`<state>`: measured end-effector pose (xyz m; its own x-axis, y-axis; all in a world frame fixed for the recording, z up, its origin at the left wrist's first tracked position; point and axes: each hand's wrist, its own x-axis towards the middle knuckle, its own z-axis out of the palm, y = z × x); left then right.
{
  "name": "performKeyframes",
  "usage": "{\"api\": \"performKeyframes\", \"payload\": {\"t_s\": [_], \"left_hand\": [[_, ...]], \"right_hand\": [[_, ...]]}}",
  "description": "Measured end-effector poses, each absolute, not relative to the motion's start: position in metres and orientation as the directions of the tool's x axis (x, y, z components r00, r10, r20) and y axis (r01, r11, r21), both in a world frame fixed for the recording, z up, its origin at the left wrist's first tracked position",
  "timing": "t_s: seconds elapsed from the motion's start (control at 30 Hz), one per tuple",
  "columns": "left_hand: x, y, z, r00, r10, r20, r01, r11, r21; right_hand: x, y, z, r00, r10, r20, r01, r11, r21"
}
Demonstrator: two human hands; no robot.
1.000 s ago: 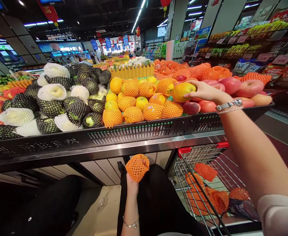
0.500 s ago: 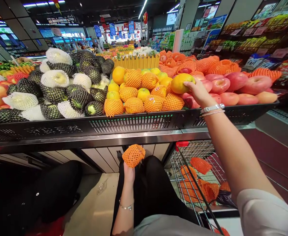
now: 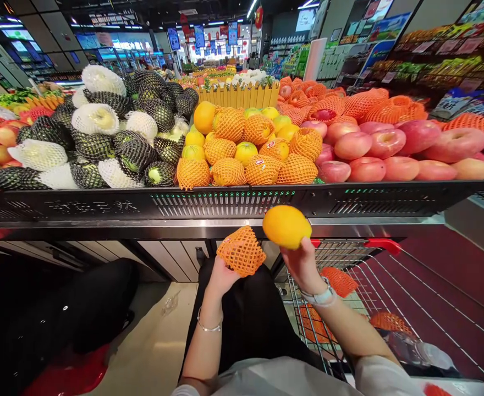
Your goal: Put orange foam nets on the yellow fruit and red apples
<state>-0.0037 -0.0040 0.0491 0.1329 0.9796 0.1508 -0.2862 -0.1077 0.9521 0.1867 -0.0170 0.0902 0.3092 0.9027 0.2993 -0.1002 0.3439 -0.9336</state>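
My left hand (image 3: 224, 275) is closed around an orange foam fruit net (image 3: 242, 252), held up in front of my knees. Dark gaps show through its mesh, and I cannot make out any fruit inside. To its right, my right hand (image 3: 302, 267) grips a bare yellow-orange fruit, apparently an orange (image 3: 287, 226), from below. Fruit and net are close together but apart, just in front of the display's metal edge. Beyond them in the black display tray (image 3: 225, 203) lie oranges (image 3: 262, 169), many in orange nets, beside bare red apples (image 3: 353, 144).
A wire shopping cart (image 3: 384, 286) with orange nets (image 3: 339, 281) and a clear plastic item (image 3: 425, 352) stands at my right. Dark green fruit in black nets (image 3: 130, 157) is piled left. Another person in black (image 3: 60, 313) is close on my left.
My right hand has drawn back from the display with the orange, down and left toward my left hand. My left hand with the net has risen slightly and moved right.
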Motion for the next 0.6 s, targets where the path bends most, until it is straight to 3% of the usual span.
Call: {"api": "performKeyframes", "payload": {"t_s": [0.17,0.3,0.47,0.6], "left_hand": [[-0.003,-0.014,0.064,0.344,0.871,0.350,0.020,-0.380,0.925],[-0.006,-0.015,0.060,0.318,0.831,0.457,0.122,-0.514,0.849],[-0.005,-0.014,0.057,0.167,0.916,0.363,0.097,-0.382,0.919],[0.004,-0.017,0.067,0.202,0.945,0.257,-0.059,-0.251,0.966]], "right_hand": [[0.186,-0.020,0.077,0.277,0.876,0.395,0.073,0.390,-0.918],[0.190,-0.018,0.084,0.135,0.900,0.415,0.141,0.397,-0.907],[0.195,-0.016,0.082,-0.132,0.883,0.450,0.176,0.468,-0.866],[0.197,-0.016,0.083,-0.236,0.826,0.511,0.189,0.555,-0.810]]}}
